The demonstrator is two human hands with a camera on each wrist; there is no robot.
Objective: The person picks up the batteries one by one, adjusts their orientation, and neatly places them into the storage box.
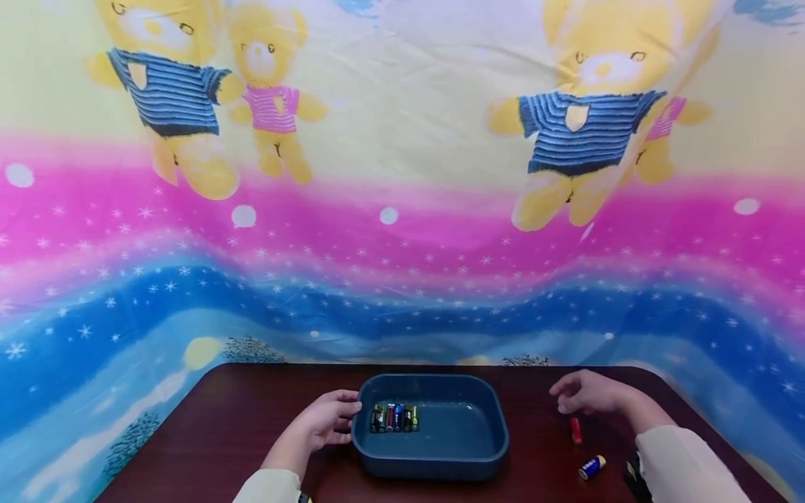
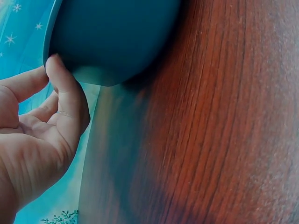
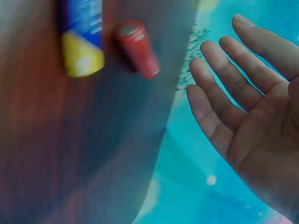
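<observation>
Lower right of frame: red battery just below empty, loose-fingered right hand, axis running up-frame; left hand pinches tray.

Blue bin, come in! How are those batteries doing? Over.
Left hand on left rim of bin. Right hand empty, near red battery. Battery row inside bin; red battery, blue-and-yellow battery outside. Nothing seen between right hand and bin.

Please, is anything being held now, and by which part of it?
The left grip holds the blue-grey tub by its left rim; the right grip holds nothing.
</observation>
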